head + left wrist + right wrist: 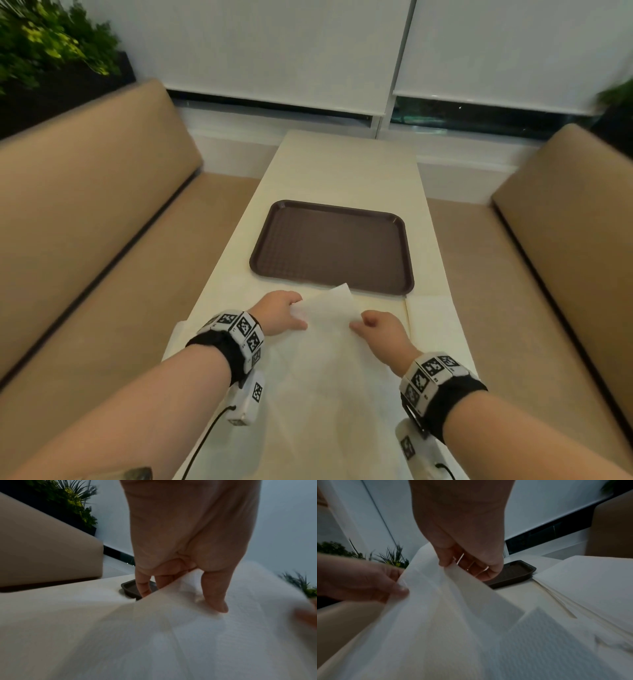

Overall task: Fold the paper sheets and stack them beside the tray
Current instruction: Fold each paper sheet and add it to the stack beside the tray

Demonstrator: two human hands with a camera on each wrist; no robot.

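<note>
A thin white paper sheet (325, 329) is lifted off the table in front of me, its far corner raised just short of the brown tray (332, 246). My left hand (284, 311) pinches the sheet's left edge, thumb on top and fingers beneath, as the left wrist view shows (216, 599). My right hand (373, 329) pinches the right edge between thumb and fingers (450, 561). More flat paper (308, 428) lies under the lifted sheet. A stack of white sheets (431, 325) sits at the right, just before the tray's near right corner.
The narrow cream table (349, 164) runs away from me between two tan benches (85, 205) (555, 212). Plants (44, 44) stand behind the left bench. White blinds (274, 51) cover the window at the far end.
</note>
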